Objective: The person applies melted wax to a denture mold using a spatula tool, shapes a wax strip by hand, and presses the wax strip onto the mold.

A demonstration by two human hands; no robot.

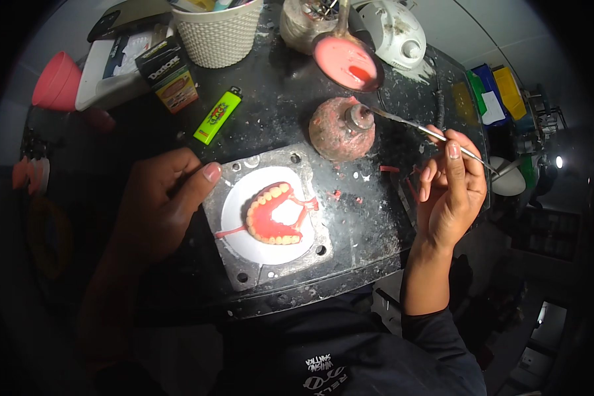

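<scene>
1. Lightly, my right hand (452, 185) pinches the slim metal tool (412, 123), its tip at the neck of the round burner (336, 135); I can't tell whether they touch.
2. The tool looks stiff and light, perhaps slippery; I'd hold it along the shaft, away from the burner end, which may be hot.
3. My left hand (162, 195) has curled fingers, thumb at a corner of the metal plate (224, 254); I can't tell if it grips.
4. The false teeth (264, 221) lie on the plate's white disc (290, 254), on the tabletop (369, 231). Their pink base looks easily dented, so I'd turn the plate by its edge.
</scene>
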